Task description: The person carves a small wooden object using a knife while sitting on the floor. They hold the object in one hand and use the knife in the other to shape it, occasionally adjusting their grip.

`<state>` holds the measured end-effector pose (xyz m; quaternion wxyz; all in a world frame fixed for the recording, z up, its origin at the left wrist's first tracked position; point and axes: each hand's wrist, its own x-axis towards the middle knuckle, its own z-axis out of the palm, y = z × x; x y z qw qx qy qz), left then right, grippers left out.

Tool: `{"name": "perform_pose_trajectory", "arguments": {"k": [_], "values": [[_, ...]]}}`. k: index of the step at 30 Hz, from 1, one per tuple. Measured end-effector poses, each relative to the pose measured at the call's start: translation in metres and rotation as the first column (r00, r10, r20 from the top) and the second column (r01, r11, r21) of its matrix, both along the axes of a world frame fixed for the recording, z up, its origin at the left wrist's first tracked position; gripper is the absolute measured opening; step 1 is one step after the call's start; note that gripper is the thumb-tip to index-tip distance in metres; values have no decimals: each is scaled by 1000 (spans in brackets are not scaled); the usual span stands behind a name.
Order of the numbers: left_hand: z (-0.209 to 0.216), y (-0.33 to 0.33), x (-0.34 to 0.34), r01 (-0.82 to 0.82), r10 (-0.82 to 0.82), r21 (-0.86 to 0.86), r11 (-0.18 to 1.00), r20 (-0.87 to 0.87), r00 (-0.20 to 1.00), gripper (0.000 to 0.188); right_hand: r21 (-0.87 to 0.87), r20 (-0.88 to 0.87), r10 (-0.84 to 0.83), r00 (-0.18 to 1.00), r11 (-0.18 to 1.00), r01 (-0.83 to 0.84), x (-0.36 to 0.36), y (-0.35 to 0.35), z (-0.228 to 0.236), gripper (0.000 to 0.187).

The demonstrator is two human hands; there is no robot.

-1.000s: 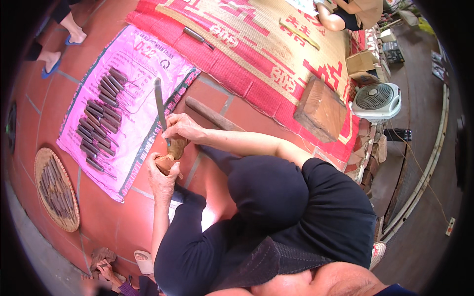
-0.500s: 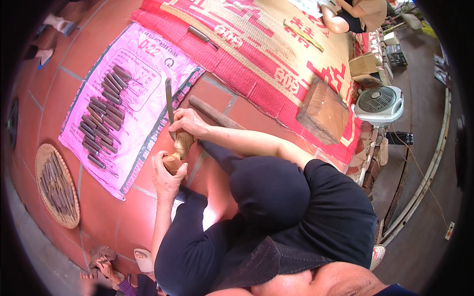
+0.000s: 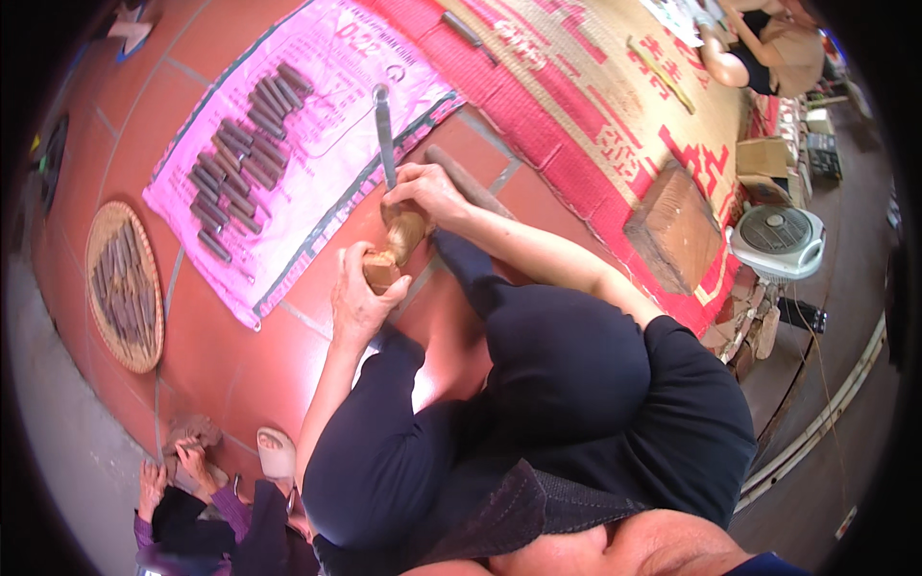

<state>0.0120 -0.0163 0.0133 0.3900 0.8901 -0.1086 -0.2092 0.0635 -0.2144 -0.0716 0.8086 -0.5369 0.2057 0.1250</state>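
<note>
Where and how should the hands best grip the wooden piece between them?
Probably by the blocky near end of the wooden piece, coming from the left, as the left hand does: that end shows a flat face, while the right hand and its long tool crowd the rounded far end.

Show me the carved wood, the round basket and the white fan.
Carved wood (image 3: pixel 381 274), head view: pale flat end.
Round basket (image 3: pixel 117 211), head view: upper edge.
White fan (image 3: pixel 775 228), head view: round grille.

Tools (image 3: pixel 237 165) lie on a sack (image 3: pixel 322 163) left of the workpiece (image 3: pixel 407 232), a mat (image 3: pixel 576 106) to its right.
</note>
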Motion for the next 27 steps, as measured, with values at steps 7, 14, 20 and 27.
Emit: {"name": "perform_pose_trajectory", "arguments": {"k": [7,14,20,27], "values": [[1,-4,2,24,-24,-22,999,-20,1000,64,146,-106,-139,985,977,154,-1,-15,-4,11],[0,0,1,-3,2,-23,1000,-32,999,67,59,214,65,975,995,-80,-6,-13,33,6],[-1,-2,1,-6,4,-30,1000,-64,998,68,101,181,108,978,987,-127,-3,-13,27,6],[-1,0,0,-1,1,-16,1000,-29,1000,66,-137,35,153,988,980,-147,3,-30,18,9]]}}
